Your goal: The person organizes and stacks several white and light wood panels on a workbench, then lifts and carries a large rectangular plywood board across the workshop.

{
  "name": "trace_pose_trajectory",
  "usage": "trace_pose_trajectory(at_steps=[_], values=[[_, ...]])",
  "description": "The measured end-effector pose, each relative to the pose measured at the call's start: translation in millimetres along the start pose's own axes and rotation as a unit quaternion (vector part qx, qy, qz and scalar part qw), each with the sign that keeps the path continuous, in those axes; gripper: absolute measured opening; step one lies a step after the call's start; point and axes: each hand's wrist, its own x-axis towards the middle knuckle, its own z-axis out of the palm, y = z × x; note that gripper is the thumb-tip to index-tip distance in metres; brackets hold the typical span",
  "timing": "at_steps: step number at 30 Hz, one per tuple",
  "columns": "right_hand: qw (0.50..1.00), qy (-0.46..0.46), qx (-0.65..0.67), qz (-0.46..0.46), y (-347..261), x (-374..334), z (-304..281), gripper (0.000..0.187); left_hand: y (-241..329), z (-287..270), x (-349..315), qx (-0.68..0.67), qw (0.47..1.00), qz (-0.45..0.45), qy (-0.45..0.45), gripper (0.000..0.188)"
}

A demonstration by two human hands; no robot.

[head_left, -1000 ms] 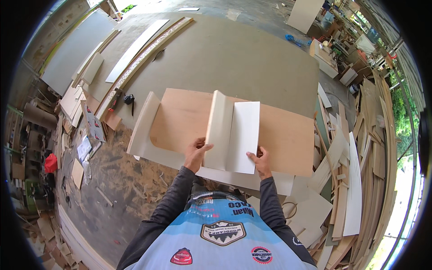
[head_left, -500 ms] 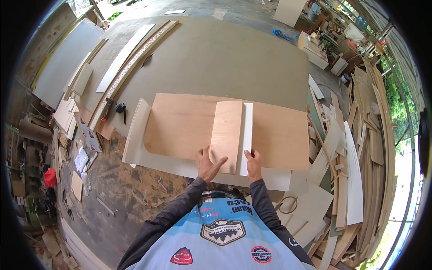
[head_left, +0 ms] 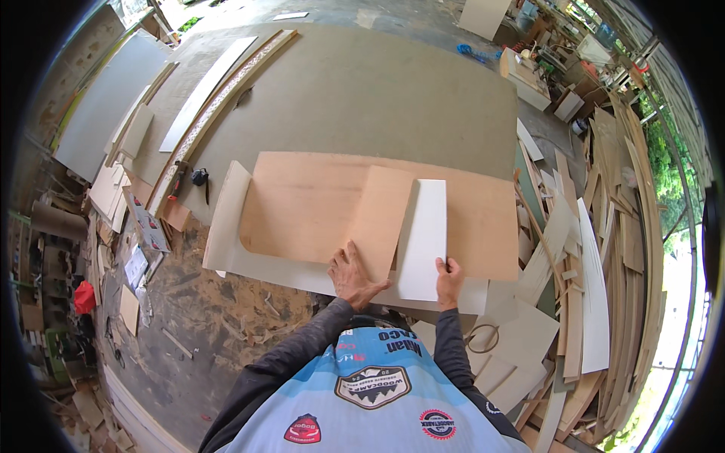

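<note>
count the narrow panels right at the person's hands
2: a narrow brown panel at the left hand, and a white panel just right of it, at the right hand. Any others underneath would be hidden.

Lighting: bright, diffuse daylight. Glare: washed-out white behind the leafy green foliage (head_left: 671, 177) to your right; second bright patch, upper left, over the grey concrete floor (head_left: 226, 13). Shadows: soft; narrow dark strip low between your tan plywood panel (head_left: 381, 215) and white rectangular panel (head_left: 423, 241). Focus: centre crisp, rim softer. Distortion: fisheye; long brown stacked boards (head_left: 625, 226) bow outward; corners black.
</note>
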Motion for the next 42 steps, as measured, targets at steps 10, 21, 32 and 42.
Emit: trace_pose_trajectory(at_steps=[10,21,32,42], values=[[0.985,0.163,-0.052,0.023,55.6,15.5,-147.8,0.038,-71.0,13.1,20.8,-0.130,0.950,-0.151,0.239,0.110],[0.955,0.269,0.113,0.053,122.4,110.4,-233.3,0.063,-125.9,-37.4,60.3,-0.616,0.670,-0.183,0.372,0.079],[0.993,0.107,0.044,0.019,86.4,199.9,-196.5,0.061,-145.5,-22.9,85.4,-0.605,0.641,-0.319,0.349,0.061],[0.974,0.218,-0.059,-0.017,109.5,146.4,-182.0,0.068,-106.7,40.7,63.6,-0.471,0.810,-0.156,0.313,0.066]])
